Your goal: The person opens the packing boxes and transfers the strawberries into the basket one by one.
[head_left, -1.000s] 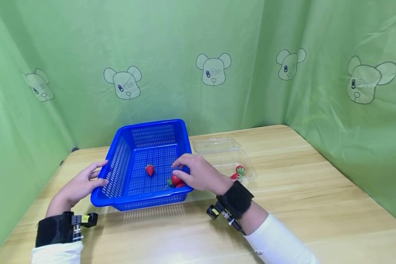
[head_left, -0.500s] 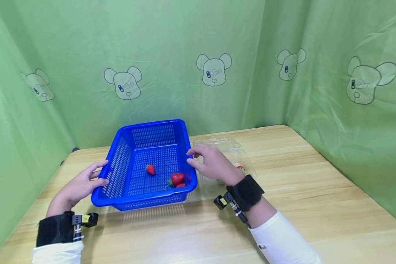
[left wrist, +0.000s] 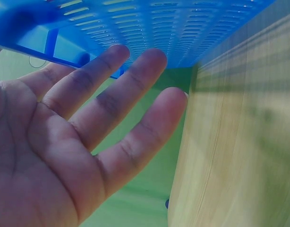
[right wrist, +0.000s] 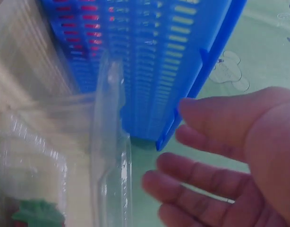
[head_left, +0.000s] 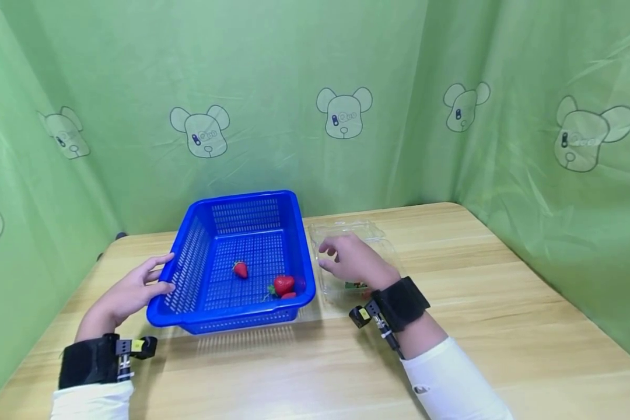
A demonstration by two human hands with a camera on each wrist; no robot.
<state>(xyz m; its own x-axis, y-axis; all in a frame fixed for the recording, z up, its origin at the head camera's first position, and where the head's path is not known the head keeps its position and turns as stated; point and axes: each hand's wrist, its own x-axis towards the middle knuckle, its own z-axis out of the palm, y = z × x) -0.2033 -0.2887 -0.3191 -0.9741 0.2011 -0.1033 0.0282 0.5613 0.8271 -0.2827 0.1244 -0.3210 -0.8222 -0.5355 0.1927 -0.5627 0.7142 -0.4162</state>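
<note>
A blue perforated plastic basket [head_left: 231,318] stands left of centre with strawberries inside: one strawberry [head_left: 240,269] mid-floor, another [head_left: 283,285] in the front right corner, and a red piece of a third beside it. My left hand [head_left: 131,289] rests at the basket's left rim, thumb and forefinger tips over it; its other fingers extend by the outer wall in the left wrist view. To the right lies an open clear plastic clamshell box [head_left: 385,248]. My right hand [head_left: 354,259] hovers over it, holding nothing, fingers loosely bent. A strawberry's green leaves [right wrist: 38,213] show inside, mostly hidden by the hand in the head view.
A pale wooden table [head_left: 478,291] carries everything. Green curtains [head_left: 262,70] with printed bear heads enclose the back and both sides. The clamshell sits close along the basket's right wall.
My right hand has drawn out of the basket, over its right rim, and rightward above the clamshell, uncovering the corner strawberries. The left hand and basket have stayed in place.
</note>
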